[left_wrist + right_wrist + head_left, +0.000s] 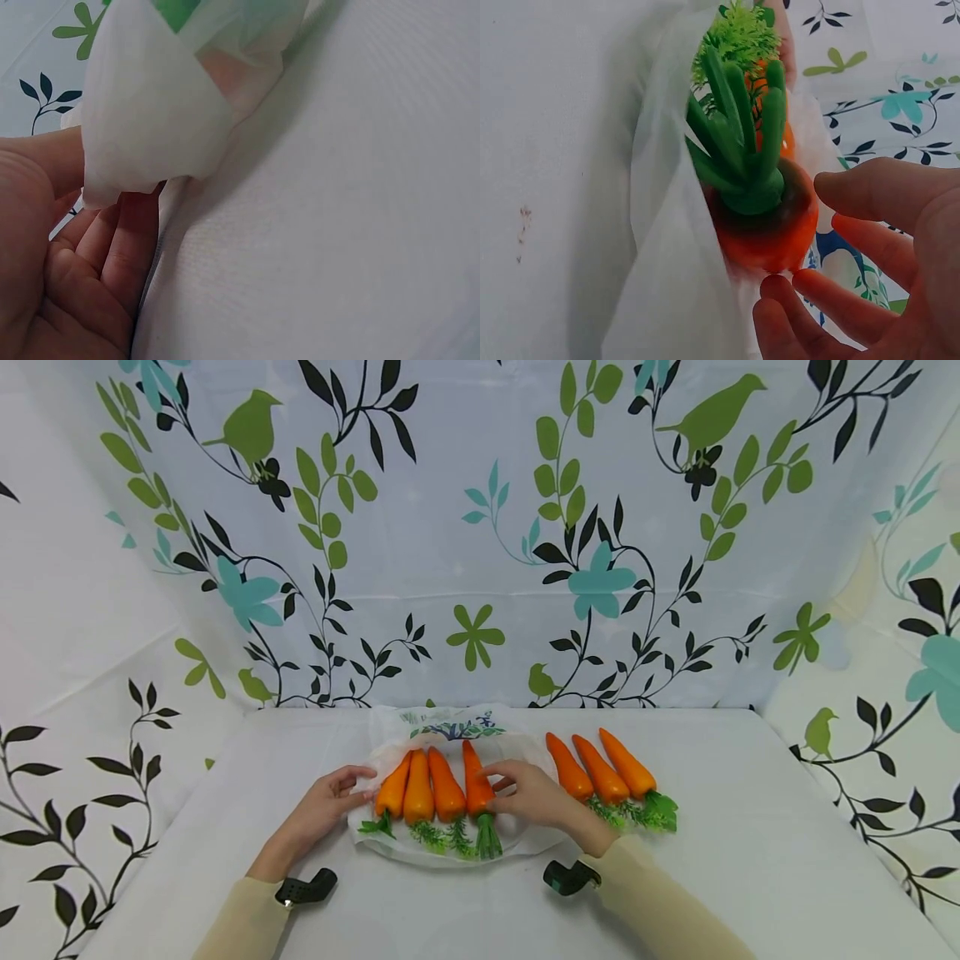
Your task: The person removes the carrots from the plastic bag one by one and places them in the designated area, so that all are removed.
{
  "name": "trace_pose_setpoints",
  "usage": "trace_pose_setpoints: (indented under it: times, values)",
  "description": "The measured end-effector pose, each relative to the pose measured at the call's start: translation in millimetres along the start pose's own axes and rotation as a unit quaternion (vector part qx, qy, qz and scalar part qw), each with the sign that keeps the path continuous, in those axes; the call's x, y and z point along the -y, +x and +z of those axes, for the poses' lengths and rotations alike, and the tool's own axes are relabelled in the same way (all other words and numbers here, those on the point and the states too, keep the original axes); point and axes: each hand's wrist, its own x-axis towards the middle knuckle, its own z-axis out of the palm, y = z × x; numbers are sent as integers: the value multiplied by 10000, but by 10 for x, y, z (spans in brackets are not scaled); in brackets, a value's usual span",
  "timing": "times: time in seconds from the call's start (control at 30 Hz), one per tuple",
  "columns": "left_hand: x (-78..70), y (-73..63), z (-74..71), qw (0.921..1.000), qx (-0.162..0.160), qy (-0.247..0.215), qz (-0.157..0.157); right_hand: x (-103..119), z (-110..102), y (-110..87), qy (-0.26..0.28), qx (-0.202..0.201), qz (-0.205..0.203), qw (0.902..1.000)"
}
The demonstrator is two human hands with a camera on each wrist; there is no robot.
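Observation:
Several orange toy carrots with green tops lie side by side on a white plastic bag (401,852). At the bag's left edge is the left hand (326,810), thumb and fingers apart beside the leftmost carrot (392,789). In the left wrist view, the bag's edge (154,112) hides the left fingertips. My right hand (536,795) is at the rightmost carrot on the bag (477,781), its fingers loosely bent. The right wrist view shows the right fingertips (775,289) at that carrot's rounded end, without wrapping round it; whether they touch is hard to tell.
Three more carrots (600,772) with leafy tops lie to the right of the bag on the white table (750,835). A printed cloth (480,568) with birds and leaves hangs behind the table. Black wrist devices (307,888) sit at both sleeves.

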Motion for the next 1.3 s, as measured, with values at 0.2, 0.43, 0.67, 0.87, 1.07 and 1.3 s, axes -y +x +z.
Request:
trace_pose_setpoints:
  times: [0.2, 0.43, 0.67, 0.87, 1.07, 1.3]
  values:
    - [18, 1, 9, 10000, 13, -3, 31, 6, 68, 29, -30, 48, 43, 10000]
    - [-3, -11, 22, 9999, -41, 95, -21, -3, 145, 61, -435, 120, 85, 9989]
    - [-9, -10, 19, 9999, -44, 83, -57, 20, 162, 66, -458, 53, 92, 9989]
    - [-7, -9, 18, 9999, -33, 101, -64, 37, 174, 64, -439, -16, 152, 9989]
    - [-7, -10, 17, 9999, -45, 95, -45, 62, 179, 43, -284, -101, 213, 9993]
    - [-8, -14, 20, 9999, -40, 147, -11, 39, 193, 39, -216, -204, 186, 9994]
